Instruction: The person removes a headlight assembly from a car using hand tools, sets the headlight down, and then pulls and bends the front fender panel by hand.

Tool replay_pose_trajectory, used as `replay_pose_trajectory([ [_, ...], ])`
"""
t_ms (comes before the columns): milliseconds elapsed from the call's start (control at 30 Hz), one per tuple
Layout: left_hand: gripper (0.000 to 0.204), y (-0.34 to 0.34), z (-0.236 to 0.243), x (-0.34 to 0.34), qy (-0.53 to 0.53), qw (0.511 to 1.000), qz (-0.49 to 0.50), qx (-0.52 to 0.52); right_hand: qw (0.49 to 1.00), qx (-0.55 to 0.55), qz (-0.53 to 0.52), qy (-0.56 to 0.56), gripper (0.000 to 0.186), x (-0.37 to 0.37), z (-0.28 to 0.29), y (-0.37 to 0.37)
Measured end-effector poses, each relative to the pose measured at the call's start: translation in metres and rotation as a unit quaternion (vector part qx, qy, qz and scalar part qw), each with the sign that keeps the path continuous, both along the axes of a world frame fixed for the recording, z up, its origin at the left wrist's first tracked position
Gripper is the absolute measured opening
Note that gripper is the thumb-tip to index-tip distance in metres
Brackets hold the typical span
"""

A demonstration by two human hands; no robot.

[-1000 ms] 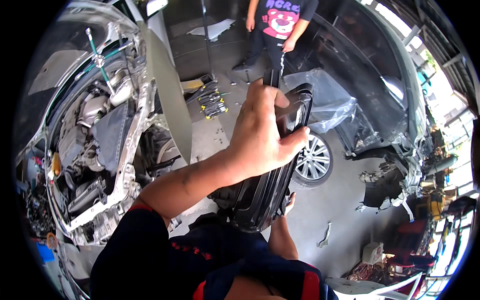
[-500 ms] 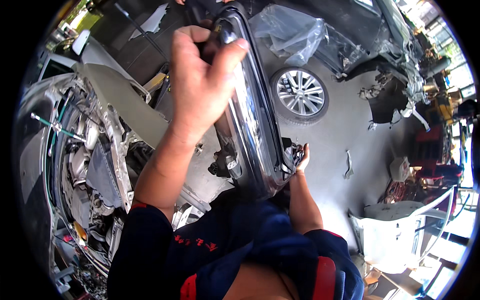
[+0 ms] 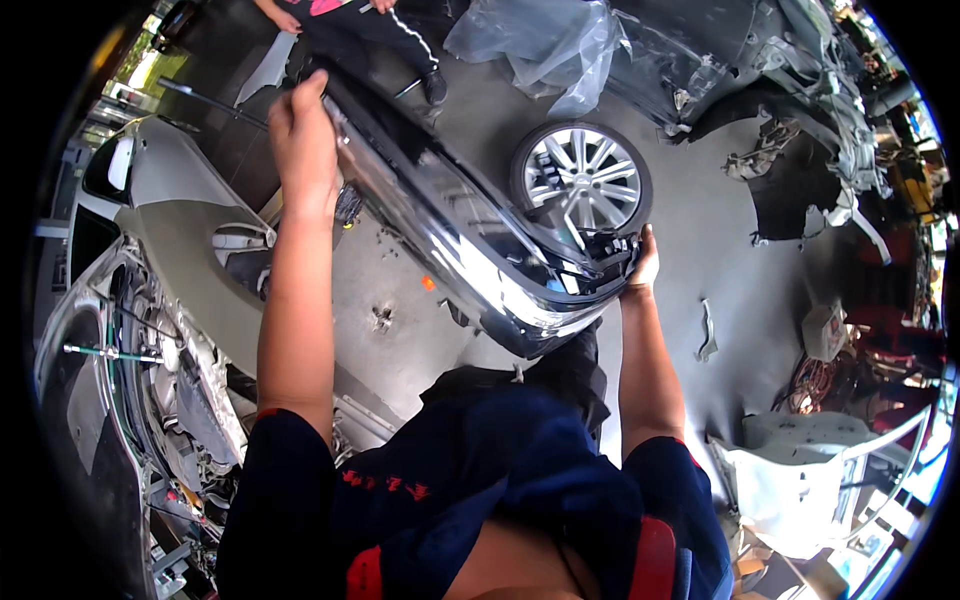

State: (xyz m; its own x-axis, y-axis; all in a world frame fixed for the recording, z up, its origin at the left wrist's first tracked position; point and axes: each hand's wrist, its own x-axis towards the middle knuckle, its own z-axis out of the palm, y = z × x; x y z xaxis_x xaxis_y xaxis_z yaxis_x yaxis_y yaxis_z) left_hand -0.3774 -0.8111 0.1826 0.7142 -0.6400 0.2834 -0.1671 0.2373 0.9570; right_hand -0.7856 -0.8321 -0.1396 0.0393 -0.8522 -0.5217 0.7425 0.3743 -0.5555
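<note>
A long glossy car part (image 3: 440, 215) — black housing, clear-looking shiny front — hangs above the floor, slanting from the upper left of the frame to just right of centre, borne between 2 hands. The left hand (image 3: 303, 145) has its thumb and fingers closed about the upper-left end. The right hand (image 3: 643, 262) is at the lower-right end, palm against it and thumb raised; its fingers are mostly hidden behind the housing, so I cannot tell how far they curl.

The part looks stiff and fairly light for its length, but slick along the polished face, which would likely scratch easily. The thin black brackets at the right end seem the most fragile bits; the solid housing at the 2 ends looks the better hold.

The left forearm rises nearly straight up the frame, its wrist much higher than the right. The right forearm is also near upright, reaching to mid-frame. Behind the part, above its right end, a spoked wheel (image 3: 583, 182) lies on the floor (image 3: 640, 385).
</note>
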Motion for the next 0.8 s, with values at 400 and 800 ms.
replay_pose_trajectory([
  [400, 0.038, -0.223, -0.319, -0.024, 0.354, 0.919, 0.107, 0.138, 0.926, 0.151, 0.124, 0.323, 0.058, -0.124, -0.095, -0.354],
  [800, 0.045, -0.301, -0.638, 0.000, 0.442, 0.844, 0.135, 0.270, 0.791, 0.237, 0.259, 0.502, 0.088, -0.097, -0.300, -0.494],
])
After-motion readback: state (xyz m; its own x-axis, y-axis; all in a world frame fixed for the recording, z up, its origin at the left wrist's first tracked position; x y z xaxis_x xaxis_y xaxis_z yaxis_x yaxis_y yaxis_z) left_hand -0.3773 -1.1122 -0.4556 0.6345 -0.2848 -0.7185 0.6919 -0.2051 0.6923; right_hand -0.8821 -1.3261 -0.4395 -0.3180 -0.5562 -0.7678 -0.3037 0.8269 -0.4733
